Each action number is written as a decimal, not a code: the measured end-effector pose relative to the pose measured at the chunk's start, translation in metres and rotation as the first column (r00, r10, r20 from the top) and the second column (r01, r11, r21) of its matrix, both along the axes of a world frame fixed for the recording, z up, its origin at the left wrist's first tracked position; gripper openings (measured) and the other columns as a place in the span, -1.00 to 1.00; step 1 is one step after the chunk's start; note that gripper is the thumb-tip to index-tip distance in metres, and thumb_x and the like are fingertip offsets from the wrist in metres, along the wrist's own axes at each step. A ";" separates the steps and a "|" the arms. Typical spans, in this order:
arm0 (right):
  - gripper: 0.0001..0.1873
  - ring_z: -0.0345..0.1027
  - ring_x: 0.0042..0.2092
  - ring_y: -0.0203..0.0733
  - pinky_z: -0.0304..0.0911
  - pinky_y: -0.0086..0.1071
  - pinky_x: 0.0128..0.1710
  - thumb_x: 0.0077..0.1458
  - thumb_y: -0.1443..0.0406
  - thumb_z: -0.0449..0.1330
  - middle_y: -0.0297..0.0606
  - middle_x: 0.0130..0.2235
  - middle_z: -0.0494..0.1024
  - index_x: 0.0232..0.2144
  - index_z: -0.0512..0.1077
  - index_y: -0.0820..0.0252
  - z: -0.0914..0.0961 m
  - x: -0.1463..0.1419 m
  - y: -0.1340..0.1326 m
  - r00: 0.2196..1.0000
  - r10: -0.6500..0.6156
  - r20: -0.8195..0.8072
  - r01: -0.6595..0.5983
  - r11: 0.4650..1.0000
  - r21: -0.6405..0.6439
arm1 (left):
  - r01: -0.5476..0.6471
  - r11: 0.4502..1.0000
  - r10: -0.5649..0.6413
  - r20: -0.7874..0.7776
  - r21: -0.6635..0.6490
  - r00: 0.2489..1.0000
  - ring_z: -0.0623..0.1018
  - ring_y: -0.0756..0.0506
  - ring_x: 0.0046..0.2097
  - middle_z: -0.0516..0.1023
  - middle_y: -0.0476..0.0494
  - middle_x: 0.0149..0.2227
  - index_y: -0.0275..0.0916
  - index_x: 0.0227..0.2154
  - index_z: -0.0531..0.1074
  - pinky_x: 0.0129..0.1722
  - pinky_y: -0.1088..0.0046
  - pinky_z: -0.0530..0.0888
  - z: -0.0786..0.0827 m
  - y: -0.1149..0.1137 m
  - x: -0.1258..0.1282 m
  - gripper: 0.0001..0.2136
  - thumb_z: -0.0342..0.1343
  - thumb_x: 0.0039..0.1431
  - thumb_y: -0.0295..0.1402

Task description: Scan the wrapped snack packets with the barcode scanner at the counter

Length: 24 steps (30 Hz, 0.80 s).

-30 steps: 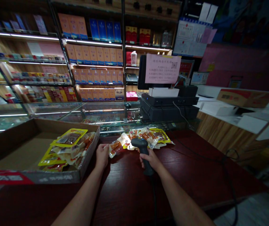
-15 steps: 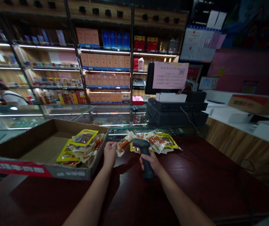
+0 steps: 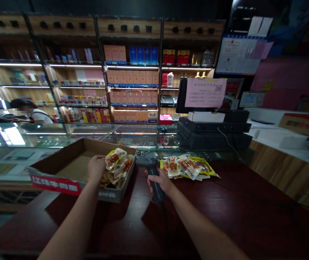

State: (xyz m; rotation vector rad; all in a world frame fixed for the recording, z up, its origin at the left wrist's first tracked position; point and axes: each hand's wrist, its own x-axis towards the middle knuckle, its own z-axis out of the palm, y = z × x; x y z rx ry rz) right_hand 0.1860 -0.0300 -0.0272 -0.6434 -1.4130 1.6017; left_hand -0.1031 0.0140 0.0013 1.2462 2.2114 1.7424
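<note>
My left hand [image 3: 96, 168] is closed on a clear snack packet [image 3: 113, 157] and holds it over the open cardboard box [image 3: 70, 159], just above the pile of packets [image 3: 118, 171] in the box's right end. My right hand [image 3: 161, 181] grips the handle of a black barcode scanner [image 3: 150, 169], whose head points away from me over the dark red counter [image 3: 197, 216]. A heap of snack packets [image 3: 188, 167], some yellow-edged, lies on the counter to the right of the scanner.
A black cash register with a pink notice [image 3: 211, 122] stands behind the heap, its cable trailing right. A glass display case [image 3: 89, 131] runs behind the counter, with lit shelves of boxed goods beyond. Another person [image 3: 32, 112] is at the far left.
My left hand lifted a packet from the counter heap and carried it left over the box. The scanner hand stayed put while my view swung left.
</note>
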 end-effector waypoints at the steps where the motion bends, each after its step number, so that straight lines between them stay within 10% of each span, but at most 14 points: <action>1: -0.61 0.29 -0.69 -0.31 0.17 -0.49 -0.72 -0.18 0.19 0.26 -0.43 -0.64 0.43 -0.28 0.34 0.26 0.000 -0.002 -0.002 1.000 0.001 0.001 -0.001 1.000 0.001 | 0.001 0.999 -0.002 -0.026 -0.052 1.000 0.50 -0.22 -0.34 0.49 -0.21 -0.52 -0.26 -0.55 0.44 -0.26 0.28 0.41 0.000 0.000 -0.009 -0.89 0.03 -0.17 -0.40; 6: -0.61 0.29 -0.69 -0.31 0.17 -0.48 -0.71 -0.19 0.18 0.26 -0.44 -0.64 0.42 -0.28 0.33 0.25 -0.003 -0.003 -0.005 1.000 -0.005 0.000 0.005 1.000 -0.007 | -0.031 0.978 0.013 -0.088 -0.206 0.996 0.53 -0.31 -0.29 0.51 -0.28 -0.52 -0.24 -0.66 0.40 -0.23 0.21 0.41 0.002 0.004 -0.033 -0.93 0.03 -0.24 -0.48; 12: -0.59 0.28 -0.71 -0.31 0.19 -0.49 -0.73 -0.21 0.19 0.26 -0.43 -0.65 0.43 -0.28 0.32 0.27 -0.008 0.003 -0.002 1.000 -0.011 -0.009 0.011 1.000 -0.028 | -0.056 0.988 0.022 -0.229 -0.145 0.973 0.42 -0.40 0.00 0.47 -0.49 -0.12 -0.38 -0.34 0.47 -0.02 0.04 0.33 0.009 -0.005 -0.011 -0.75 0.07 -0.09 -0.35; 17: -0.59 0.29 -0.70 -0.31 0.19 -0.50 -0.73 -0.19 0.19 0.26 -0.44 -0.64 0.43 -0.27 0.33 0.27 -0.011 0.018 -0.003 0.999 -0.049 -0.021 0.048 0.999 -0.025 | 0.108 0.977 -0.015 -0.445 0.184 0.895 0.24 -0.30 0.18 0.27 -0.42 0.12 -0.34 -0.19 0.41 0.13 0.05 0.20 0.009 -0.012 0.055 -0.71 -0.02 0.08 -0.29; 24: -0.69 0.29 -0.71 -0.32 0.18 -0.51 -0.74 -0.20 0.16 0.28 -0.42 -0.65 0.43 -0.43 0.32 0.23 -0.035 0.075 0.001 0.965 -0.248 -0.080 0.247 0.969 -0.022 | 0.620 0.784 -0.545 -0.449 0.027 0.708 0.40 -0.19 0.06 0.38 -0.27 0.01 -0.24 -0.21 0.40 0.09 0.20 0.33 -0.063 -0.005 0.189 -0.77 0.08 0.02 -0.36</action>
